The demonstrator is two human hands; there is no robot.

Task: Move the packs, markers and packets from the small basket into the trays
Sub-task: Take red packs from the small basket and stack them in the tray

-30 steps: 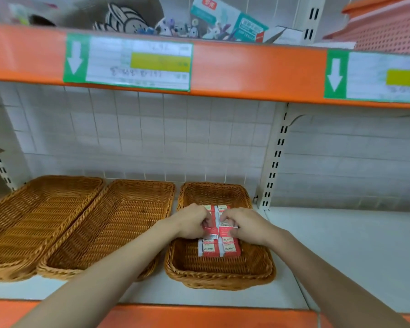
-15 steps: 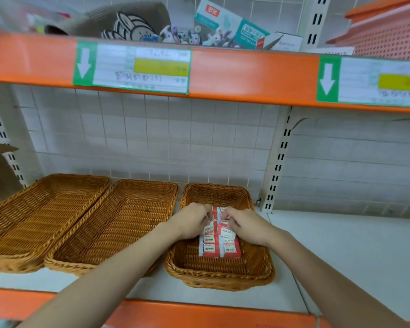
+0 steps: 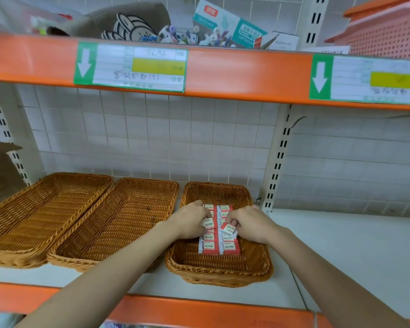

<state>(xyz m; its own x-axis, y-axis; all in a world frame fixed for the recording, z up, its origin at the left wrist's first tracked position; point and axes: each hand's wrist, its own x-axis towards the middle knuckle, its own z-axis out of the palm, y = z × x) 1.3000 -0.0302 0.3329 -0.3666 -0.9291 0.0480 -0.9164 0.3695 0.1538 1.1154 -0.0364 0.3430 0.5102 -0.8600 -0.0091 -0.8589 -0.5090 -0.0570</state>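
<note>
A small wicker basket (image 3: 219, 272) on the shelf holds two rows of red-and-white packs (image 3: 219, 247). My left hand (image 3: 189, 221) pinches one pack (image 3: 209, 224) in the left row. My right hand (image 3: 250, 224) pinches another pack (image 3: 227, 229), tilted up with its barcode showing. Two larger wicker trays lie to the left, the nearer tray (image 3: 118, 221) beside the basket and the farther tray (image 3: 40, 214) at the left edge. Both trays hold nothing. No markers or packets show here.
An orange shelf beam (image 3: 223, 72) with green-arrow labels runs overhead, with toys and boxes above it. A white slotted upright (image 3: 276, 162) stands just right of the basket. White shelf surface (image 3: 353, 252) extends to the right. An orange front lip (image 3: 199, 311) edges the shelf.
Both hands have slid a little toward the back of the basket. The right hand has tipped one pack up out of its row.
</note>
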